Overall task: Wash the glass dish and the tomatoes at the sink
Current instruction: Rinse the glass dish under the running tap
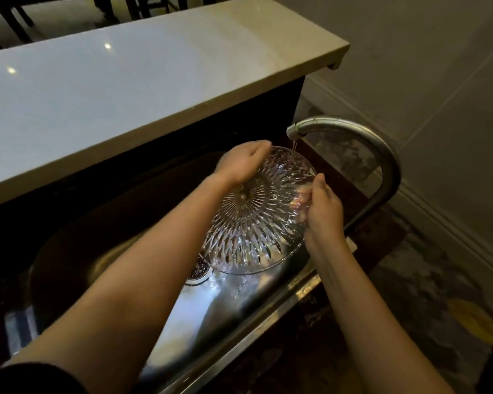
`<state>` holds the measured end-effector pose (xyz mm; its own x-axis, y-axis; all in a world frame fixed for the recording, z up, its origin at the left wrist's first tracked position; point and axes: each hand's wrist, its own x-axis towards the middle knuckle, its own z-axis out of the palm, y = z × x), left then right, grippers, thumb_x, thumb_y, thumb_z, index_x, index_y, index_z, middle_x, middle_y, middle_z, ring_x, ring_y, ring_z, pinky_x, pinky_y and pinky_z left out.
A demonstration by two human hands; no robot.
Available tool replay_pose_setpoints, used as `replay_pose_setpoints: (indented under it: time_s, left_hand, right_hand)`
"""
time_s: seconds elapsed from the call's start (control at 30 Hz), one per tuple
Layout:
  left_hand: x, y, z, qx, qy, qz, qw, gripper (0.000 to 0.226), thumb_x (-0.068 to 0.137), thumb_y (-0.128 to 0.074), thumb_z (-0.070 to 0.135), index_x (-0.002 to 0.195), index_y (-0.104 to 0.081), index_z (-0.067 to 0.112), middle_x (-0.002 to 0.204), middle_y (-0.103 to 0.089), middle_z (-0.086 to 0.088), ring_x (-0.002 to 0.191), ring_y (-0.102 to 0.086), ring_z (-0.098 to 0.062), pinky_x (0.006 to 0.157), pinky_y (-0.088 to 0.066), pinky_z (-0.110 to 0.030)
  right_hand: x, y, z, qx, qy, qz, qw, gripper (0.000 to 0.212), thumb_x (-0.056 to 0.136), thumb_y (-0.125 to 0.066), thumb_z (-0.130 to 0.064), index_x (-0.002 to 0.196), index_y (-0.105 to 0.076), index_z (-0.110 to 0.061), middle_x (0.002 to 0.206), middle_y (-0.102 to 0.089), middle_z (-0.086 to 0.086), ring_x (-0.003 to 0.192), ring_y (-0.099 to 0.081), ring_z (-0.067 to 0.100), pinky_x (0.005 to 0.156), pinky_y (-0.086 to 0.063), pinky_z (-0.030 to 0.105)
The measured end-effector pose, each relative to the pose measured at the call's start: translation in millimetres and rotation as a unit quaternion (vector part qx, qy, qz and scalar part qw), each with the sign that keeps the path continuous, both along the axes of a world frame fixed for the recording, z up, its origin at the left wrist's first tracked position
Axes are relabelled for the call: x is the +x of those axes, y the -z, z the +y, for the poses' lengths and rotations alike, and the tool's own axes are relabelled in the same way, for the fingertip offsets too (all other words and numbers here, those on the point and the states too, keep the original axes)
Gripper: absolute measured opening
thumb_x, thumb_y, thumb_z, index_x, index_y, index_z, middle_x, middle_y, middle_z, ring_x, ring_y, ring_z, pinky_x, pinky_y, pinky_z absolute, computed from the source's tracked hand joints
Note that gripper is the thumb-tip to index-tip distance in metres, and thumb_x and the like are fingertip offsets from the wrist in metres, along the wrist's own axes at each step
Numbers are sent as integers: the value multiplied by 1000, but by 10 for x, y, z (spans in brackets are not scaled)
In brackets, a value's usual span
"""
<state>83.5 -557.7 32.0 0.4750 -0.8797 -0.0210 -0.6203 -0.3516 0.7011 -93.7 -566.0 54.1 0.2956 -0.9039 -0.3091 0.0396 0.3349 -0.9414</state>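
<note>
As water (293, 151) is running from the tap (353, 131) onto its far edge, a person is holding the glass dish (254, 223) over the sink (211, 311), left hand (241, 163) gripping the far-left rim, right hand (322, 209) pinching the right rim.

The middle of the sink (211, 322) is filled by the glass dish (254, 223), which is held tilted over it by the left hand (244, 163) at its far rim and the right hand (323, 209) at its right rim. Above the dish's far edge the way is barred by the spout of the tap (382, 155), whose arch is curved over the right side, and a thin stream of water (293, 150) is run onto the glass. Behind the sink, passage is closed by the overhanging desk (125, 89). Open room is left in the dark left part of the sink and beneath the dish, around the drain strainer (199, 270)
</note>
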Motion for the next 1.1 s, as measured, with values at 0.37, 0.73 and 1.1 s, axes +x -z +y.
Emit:
replay_pose_setpoints:
  time_s: [0.37,0.73,1.1]
  left_hand:
    - [-1049,324,968,-42,12,-73,996,54,96,-16,44,144,2,27,152,9,13,142,11,-5,119,7,-36]
    - [-149,-124,-98,-34,3,-35,999,48,98,-25,45,139,-41,25,147,-42,2,136,-35,-16,113,-27,-44]
    - [-1177,172,767,-67,13,-53,996,55,95,-12,46,145,3,27,155,9,9,143,12,-5,116,12,-28]
  right_hand:
    - [26,7,-33,11,23,6,1000,40,96,-36,-47,81,-58,-17,69,-58,0,49,-55,5,47,-42,20]
    - [0,-150,61,-12,33,-19,999,41,98,-38,-39,67,-54,-17,49,-45,-6,36,-44,2,37,-35,16]
    - [57,-76,9,-4,17,7,1000,36,97,-37,-43,92,-63,-20,84,-68,1,71,-66,7,63,-53,23]
